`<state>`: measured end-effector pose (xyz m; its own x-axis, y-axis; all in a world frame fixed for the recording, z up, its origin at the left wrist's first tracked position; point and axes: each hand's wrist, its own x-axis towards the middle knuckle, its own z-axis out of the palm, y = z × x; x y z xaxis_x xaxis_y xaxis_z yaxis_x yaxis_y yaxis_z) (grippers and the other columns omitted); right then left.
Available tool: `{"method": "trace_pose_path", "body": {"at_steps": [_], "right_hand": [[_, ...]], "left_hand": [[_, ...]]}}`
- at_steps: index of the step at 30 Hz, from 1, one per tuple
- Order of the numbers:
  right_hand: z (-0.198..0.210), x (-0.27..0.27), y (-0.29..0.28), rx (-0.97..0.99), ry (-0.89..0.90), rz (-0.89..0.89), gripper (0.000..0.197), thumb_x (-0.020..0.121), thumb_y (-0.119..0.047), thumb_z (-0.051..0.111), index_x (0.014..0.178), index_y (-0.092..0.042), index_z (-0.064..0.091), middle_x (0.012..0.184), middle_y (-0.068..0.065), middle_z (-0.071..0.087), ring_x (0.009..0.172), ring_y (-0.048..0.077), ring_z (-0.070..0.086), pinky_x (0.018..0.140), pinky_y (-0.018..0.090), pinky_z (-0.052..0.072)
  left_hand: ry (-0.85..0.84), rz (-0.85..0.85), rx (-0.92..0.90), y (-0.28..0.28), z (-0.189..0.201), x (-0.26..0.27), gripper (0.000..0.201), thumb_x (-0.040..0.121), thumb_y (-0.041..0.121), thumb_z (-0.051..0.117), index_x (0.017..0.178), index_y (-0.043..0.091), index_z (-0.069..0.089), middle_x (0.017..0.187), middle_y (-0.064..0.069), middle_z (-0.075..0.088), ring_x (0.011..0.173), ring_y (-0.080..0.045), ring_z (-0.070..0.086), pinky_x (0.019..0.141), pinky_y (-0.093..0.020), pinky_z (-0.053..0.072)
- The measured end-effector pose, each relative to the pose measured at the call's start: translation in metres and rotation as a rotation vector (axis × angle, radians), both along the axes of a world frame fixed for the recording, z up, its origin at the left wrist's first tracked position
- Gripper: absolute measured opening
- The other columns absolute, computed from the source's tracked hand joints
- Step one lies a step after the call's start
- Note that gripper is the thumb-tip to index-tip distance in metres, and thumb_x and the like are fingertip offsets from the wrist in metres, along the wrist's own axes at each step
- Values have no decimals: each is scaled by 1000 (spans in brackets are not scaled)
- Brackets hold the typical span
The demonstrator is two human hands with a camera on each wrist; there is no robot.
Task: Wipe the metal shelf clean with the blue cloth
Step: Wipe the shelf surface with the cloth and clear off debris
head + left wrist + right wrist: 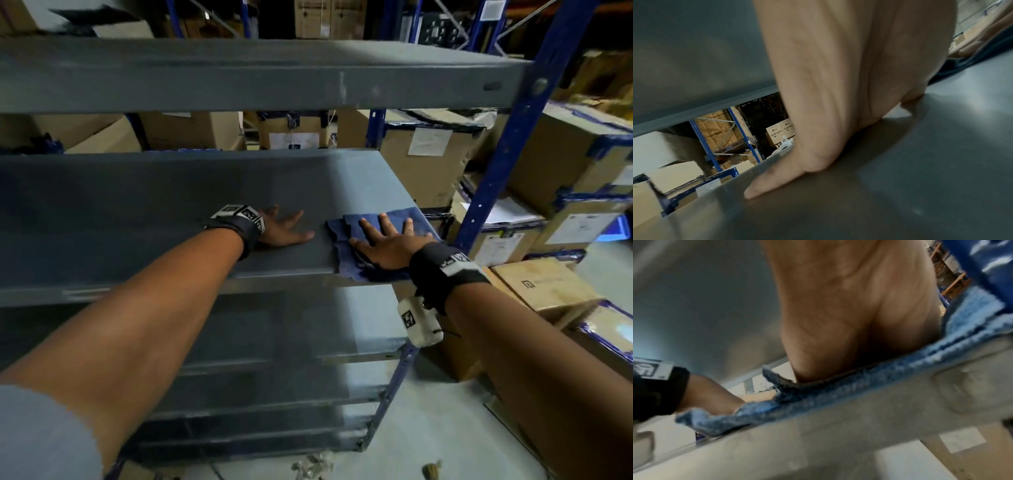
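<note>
- right hand (387, 245) lies flat, fingers spread, pressing on the folded blue cloth (373, 233) without gripping it.
- the cloth sits at the front right corner of the grey metal shelf (171, 212), its edge overhanging the lip.
- left hand (284, 229) rests flat on the bare shelf just beside the cloth, holding nothing.

"LG" is printed on stacked cardboard boxes (780, 131) beyond the shelf.

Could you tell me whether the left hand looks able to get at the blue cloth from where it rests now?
Probably yes: the left hand lies flat on the metal shelf beside the blue cloth, with only bare shelf between them.
</note>
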<state>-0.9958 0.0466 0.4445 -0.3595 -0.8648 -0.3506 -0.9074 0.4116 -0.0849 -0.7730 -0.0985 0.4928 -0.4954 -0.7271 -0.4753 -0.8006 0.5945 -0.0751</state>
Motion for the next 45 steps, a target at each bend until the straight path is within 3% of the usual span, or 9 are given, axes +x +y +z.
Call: {"method": "trace_pose_path", "body": {"at_steps": [8, 11, 15, 18, 24, 31, 37, 42, 45], "right_hand": [[-1, -5, -7, 44, 118, 47, 123, 34, -102, -21, 149, -60, -6, 164, -13, -21, 148, 47, -20, 99, 83, -7], [2, -22, -23, -21, -20, -81, 100, 61, -100, -1, 151, -56, -7, 165, -8, -20, 150, 41, -19, 108, 78, -6], [-12, -34, -42, -3, -17, -169, 100, 50, -104, -9, 143, -67, -6, 165, -15, -16, 149, 42, -20, 97, 84, -12], [-7, -5, -14, 2, 11, -175, 84, 73, -94, 2, 149, -60, -9, 163, -16, -21, 148, 44, -23, 95, 83, -14], [-21, -7, -11, -34, 7, -106, 105, 54, -98, -13, 150, -56, -10, 164, -10, -21, 148, 42, -24, 96, 83, -15], [-7, 1, -13, -41, -12, -208, 88, 80, -87, 9, 156, -44, -6, 165, 0, -20, 148, 44, -23, 106, 80, -10], [-24, 3, -4, -103, -28, -210, 94, 77, -87, 6, 157, -39, -3, 166, 6, -16, 149, 41, -24, 107, 72, -22], [-53, -53, -58, -83, -34, -275, 104, 50, -96, -6, 148, -61, -2, 167, -10, -13, 147, 47, -23, 94, 81, -13], [-34, -17, -28, -85, -1, -219, 103, 63, -89, -3, 155, -44, -2, 167, 0, -11, 149, 42, -22, 102, 76, -18]], "left_hand": [[21, 4, 29, 6, -11, 10, 104, 62, 106, 16, 150, 59, -14, 166, -8, -20, 155, -32, -9, 122, -57, -4], [15, 22, 23, 5, -10, 7, 97, 68, 102, 20, 150, 60, -12, 166, -6, -22, 155, -35, -8, 123, -55, -4], [19, 25, 32, 4, -11, 8, 96, 68, 102, 20, 148, 62, -13, 166, -3, -23, 154, -37, -9, 123, -56, -3], [23, 25, 22, 1, -15, 8, 98, 65, 104, 19, 147, 63, -15, 166, -3, -24, 154, -38, -8, 123, -57, -2], [10, 8, 24, -5, -17, 7, 105, 53, 110, 15, 144, 67, -15, 166, -2, -22, 154, -37, -9, 122, -58, -3], [24, 23, 33, 0, -19, 6, 101, 61, 106, 18, 147, 63, -13, 166, -5, -21, 155, -34, -9, 123, -55, -5], [23, 20, 32, -2, -18, 6, 104, 56, 108, 17, 146, 65, -15, 166, -3, -23, 154, -37, -9, 122, -59, -5], [56, 13, 37, -2, -22, 7, 103, 60, 106, 19, 148, 63, -13, 166, -5, -23, 154, -34, -12, 122, -58, -6], [68, 18, 47, -5, -24, 8, 105, 57, 108, 19, 147, 64, -12, 166, -5, -22, 155, -32, -12, 122, -58, -6]]}}
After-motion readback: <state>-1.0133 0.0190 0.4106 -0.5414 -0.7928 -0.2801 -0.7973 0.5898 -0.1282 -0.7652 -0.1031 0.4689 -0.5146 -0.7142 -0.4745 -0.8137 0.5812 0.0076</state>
